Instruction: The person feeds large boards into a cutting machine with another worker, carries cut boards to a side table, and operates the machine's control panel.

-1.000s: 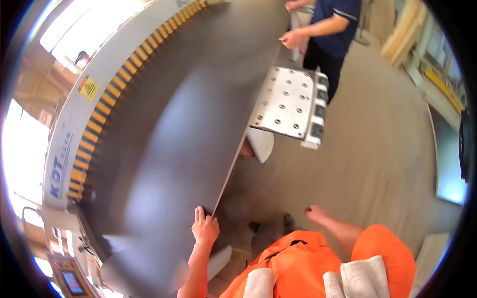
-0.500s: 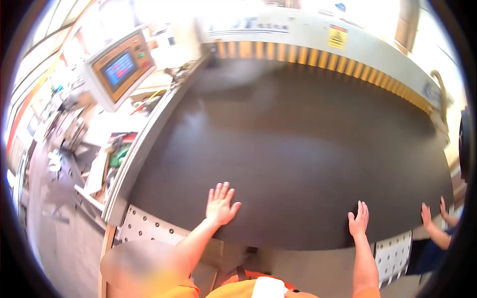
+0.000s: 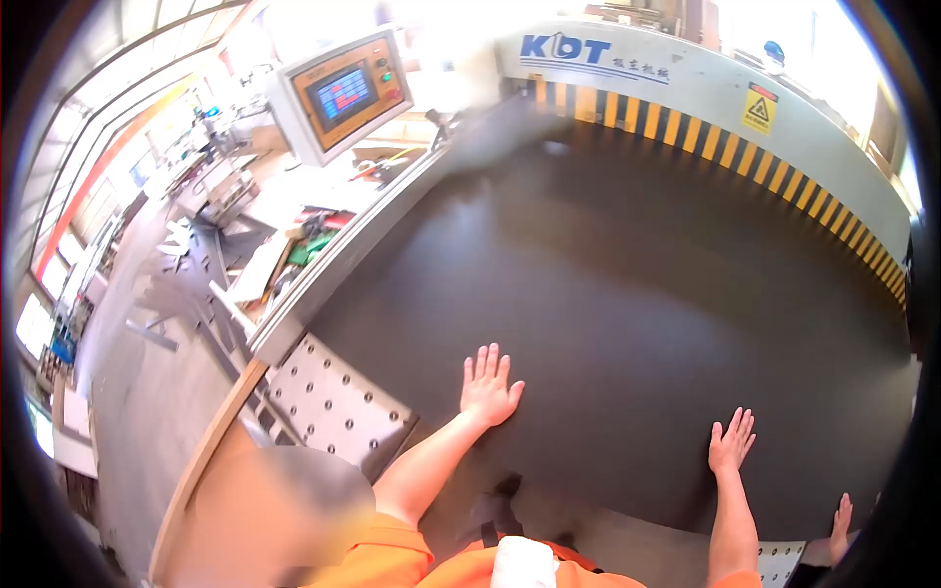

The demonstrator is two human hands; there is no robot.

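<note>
A large dark flat panel [image 3: 588,323] lies across the machine bed and reaches back to the striped guard. My left hand [image 3: 493,389] rests flat on its near left part, fingers spread and pointing forward. Flat on the panel further right is my right hand [image 3: 731,443], with its fingers stretched out. Neither hand grips anything. At the far lower right, another person's hand [image 3: 841,524] is at the panel's near edge.
A white machine beam [image 3: 706,88] with a yellow-black striped guard [image 3: 686,132] spans the back. On the left are a control screen [image 3: 343,95], a metal side rail [image 3: 363,240], a support plate with round studs [image 3: 338,402] and a wooden strip [image 3: 206,470]. A blurred shape fills the lower left.
My view has turned left. The panel has slid forward, away from me, baring more of the studded plate at left. Both my hands stay flat on it.
</note>
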